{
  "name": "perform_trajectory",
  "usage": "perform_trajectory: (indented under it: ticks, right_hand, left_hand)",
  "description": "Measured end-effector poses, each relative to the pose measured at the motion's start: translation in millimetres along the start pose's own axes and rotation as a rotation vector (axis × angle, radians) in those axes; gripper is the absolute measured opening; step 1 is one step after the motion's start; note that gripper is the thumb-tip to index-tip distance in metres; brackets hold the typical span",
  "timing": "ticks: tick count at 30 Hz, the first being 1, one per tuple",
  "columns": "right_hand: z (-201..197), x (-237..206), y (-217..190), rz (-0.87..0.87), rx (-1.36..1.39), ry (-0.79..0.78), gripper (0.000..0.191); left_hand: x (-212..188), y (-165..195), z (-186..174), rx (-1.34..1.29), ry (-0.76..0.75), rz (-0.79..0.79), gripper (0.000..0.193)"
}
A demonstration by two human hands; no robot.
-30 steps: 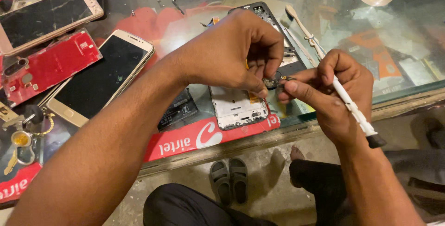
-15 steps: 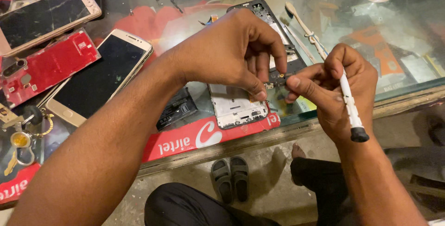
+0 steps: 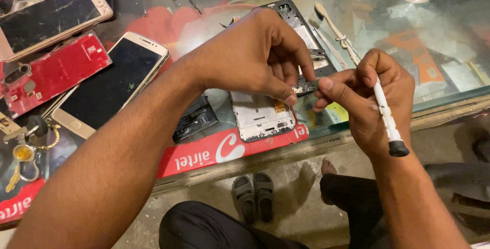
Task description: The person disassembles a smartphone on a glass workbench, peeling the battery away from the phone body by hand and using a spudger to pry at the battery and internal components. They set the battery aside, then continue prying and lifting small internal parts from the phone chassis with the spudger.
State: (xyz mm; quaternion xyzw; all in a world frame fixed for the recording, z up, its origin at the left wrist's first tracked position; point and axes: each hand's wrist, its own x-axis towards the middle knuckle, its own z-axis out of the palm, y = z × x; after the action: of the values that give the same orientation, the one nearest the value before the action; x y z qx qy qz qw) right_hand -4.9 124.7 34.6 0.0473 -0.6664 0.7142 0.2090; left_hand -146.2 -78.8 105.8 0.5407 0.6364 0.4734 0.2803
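fingers (image 3: pixel 286 93) of left hand (image 3: pixel 255 55) pinching small dark circuit part (image 3: pixel 305 86) against right hand (image 3: pixel 367 98) — white screwdriver (image 3: pixel 384 113) now swung upright, part lifted clear above opened phone (image 3: pixel 263 116) on counter (image 3: pixel 434 50).

Glass worktop (image 3: pixel 459 11) with wooden front edge | opened phone frame (image 3: pixel 263 113) lies near that edge | black battery (image 3: pixel 196 119) just left of it | gold-rimmed phone (image 3: pixel 109 83) and red back cover (image 3: pixel 53 73) lie side by side | another phone (image 3: pixel 48 19) far left | keys (image 3: pixel 25 149) at left edge | white-handled tool (image 3: pixel 334 29) near the frame's top
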Motion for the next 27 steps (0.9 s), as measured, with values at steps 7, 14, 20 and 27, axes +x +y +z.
perform_trajectory:
  ticks: [7, 14, 20, 27]
  right_hand:
    - [2.5, 0.2, -1.0, -0.063, -0.016, -0.009, 0.039]
    - [1.9, 0.3, -2.9, -0.008, -0.025, 0.001, 0.041]
    - [2.4, 0.2, -2.6, -0.005, 0.005, -0.002, 0.04]
    - [1.1, 0.5, -2.7, -0.001, -0.005, -0.003, 0.04]
  left_hand:
    - [1.4, -4.7, 0.1, 0.002, 0.124, 0.026, 0.016]
    - [1.1, -5.8, -1.2, 0.006, 0.062, -0.066, 0.017]
    - [3.5, -10.7, -2.3, -0.115, 0.038, -0.027, 0.023]
    - [2.5, -14.0, -3.7, -0.024, 0.048, -0.019, 0.026]
